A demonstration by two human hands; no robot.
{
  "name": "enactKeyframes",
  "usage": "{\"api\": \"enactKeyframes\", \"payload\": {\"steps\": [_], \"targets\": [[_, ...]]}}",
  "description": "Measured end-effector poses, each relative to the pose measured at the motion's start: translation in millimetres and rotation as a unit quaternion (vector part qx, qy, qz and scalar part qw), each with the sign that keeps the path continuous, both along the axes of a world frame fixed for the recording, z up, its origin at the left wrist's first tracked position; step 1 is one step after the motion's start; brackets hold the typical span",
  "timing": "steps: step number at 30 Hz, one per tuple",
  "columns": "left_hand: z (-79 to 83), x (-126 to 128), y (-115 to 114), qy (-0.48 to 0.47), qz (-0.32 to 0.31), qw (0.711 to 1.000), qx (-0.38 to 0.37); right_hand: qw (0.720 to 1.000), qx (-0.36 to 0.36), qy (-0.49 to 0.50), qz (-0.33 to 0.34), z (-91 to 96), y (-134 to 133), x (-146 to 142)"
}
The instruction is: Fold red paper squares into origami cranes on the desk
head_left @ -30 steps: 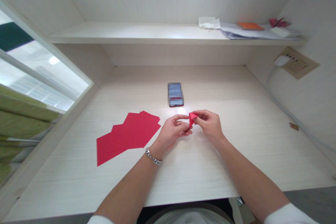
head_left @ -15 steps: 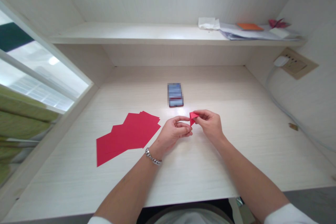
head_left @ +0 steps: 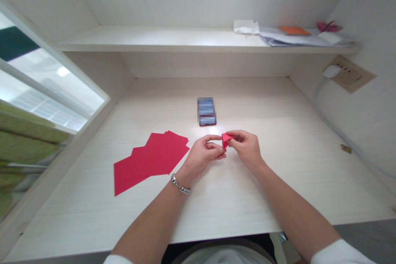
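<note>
At the centre of the frame we see a small folded red paper (head_left: 226,139) pinched between both hands: the right hand (head_left: 247,147) grips it from the right, the left hand (head_left: 202,156) from the left, just above the counter (head_left: 278,181). Loose red sheets (head_left: 148,161) lie left; a phone (head_left: 206,111) sits beyond.

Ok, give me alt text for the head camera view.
The left hand, with a silver chain bracelet, and the right hand pinch a small folded red paper piece over a pale wooden desk. Flat red paper sheets lie fanned to their left, and a dark rectangular phone lies beyond the hands.
</note>
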State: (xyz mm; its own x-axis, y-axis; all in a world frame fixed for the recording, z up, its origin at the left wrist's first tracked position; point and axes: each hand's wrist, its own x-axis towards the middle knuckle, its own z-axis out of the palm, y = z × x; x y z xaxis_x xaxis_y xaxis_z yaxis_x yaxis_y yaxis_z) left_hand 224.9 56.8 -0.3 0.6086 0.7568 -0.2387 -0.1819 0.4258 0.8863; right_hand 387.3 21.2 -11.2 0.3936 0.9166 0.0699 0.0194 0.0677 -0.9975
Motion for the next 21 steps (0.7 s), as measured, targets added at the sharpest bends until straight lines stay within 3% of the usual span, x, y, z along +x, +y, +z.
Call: {"api": "enactKeyframes", "payload": {"steps": [6, 21], "targets": [[4.3, -2.7, 0.6, -0.015, -0.034, 0.999, -0.029, 0.999, 0.000, 0.032, 0.001, -0.6, 1.0, 0.4], [2.7, 0.7, 0.0, 0.022, -0.005, 1.000, 0.000, 0.996, -0.033, 0.081, 0.025, 1.4, 1.5, -1.5]]}}
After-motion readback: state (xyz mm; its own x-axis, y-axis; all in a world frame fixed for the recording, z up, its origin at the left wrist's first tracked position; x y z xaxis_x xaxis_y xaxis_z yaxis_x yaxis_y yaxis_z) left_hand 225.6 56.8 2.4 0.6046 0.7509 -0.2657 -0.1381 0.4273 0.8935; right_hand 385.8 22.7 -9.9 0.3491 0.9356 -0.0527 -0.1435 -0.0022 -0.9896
